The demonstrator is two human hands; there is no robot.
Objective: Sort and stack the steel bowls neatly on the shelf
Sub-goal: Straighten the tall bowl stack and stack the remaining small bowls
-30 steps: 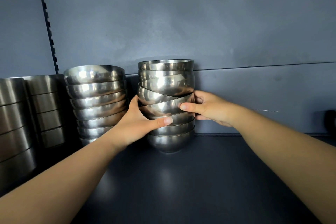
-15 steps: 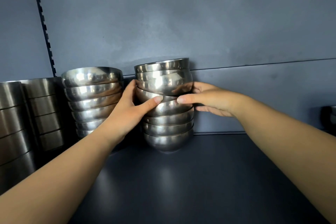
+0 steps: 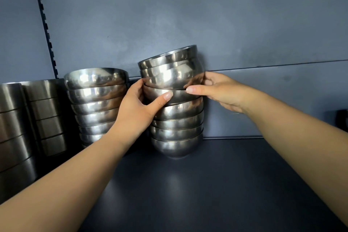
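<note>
- Gripping the bowl stack (image 3: 177, 103) from both sides here: the left hand (image 3: 138, 111) has its thumb curled across the front of a mid-stack bowl with the fingers round the left side, and the right hand (image 3: 218, 92) pinches the right side, thumb in front and fingers behind.
- The stack sits on the shelf (image 3: 216, 184), right up against the back wall (image 3: 188, 15).
- The top few bowls (image 3: 169, 68) are tilted, right rim higher than the left, so they're not nested flat. I'd say the step is getting those seated level on the ones below.
- Best way, in my opinion: keep both hands at the same height, ease the high side down evenly, and don't squeeze. Shiny steel looks slippery, and a hard pinch could pop a bowl sideways.
- Room-wise, the left is tight. The second bowl stack (image 3: 96, 103) stands just beside the left hand, with steel containers (image 3: 24, 118) further left, so a knuckle bump could nudge them.
- The right side and the front of the shelf have open space, so any shifting is better done that way.
- There's something dark at the far right edge (image 3: 341, 118); can't tell what it is.
</note>
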